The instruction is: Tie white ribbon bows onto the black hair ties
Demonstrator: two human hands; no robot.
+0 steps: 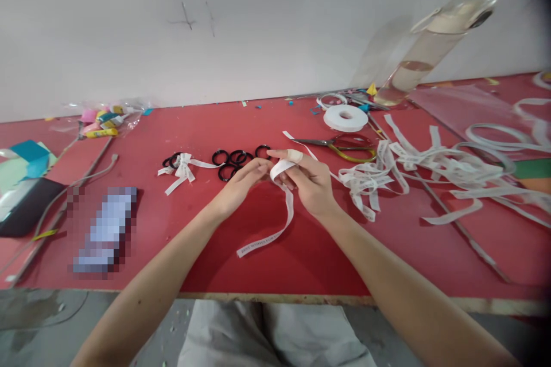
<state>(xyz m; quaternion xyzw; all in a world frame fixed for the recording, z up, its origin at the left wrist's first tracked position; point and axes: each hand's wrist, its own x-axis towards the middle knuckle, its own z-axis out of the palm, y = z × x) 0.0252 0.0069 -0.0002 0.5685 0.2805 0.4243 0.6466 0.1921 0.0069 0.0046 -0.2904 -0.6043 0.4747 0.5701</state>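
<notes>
A white printed ribbon [287,215] is pinched between my two hands over the middle of the red table. My right hand [313,180] holds a loop of it against the fingers, with a bandage-like wrap on one finger. Fingers of my left hand [246,180] close on the same ribbon from the other side; the exact pinch is partly hidden. One printed tail hangs down toward the table's front. Just behind my left hand lie several black hair ties [220,157]. Left of them rests a white ribbon bow [184,167] with black rings at its side.
Scissors [344,144] with yellowish handles lie behind my right hand, near a white ribbon roll [345,118]. Tangled cut ribbons [370,180] spread to the right. A tilted-looking water bottle [413,63] stands by the wall. At left are a blurred phone [109,226], a cable [77,180] and bagged colourful items [101,120].
</notes>
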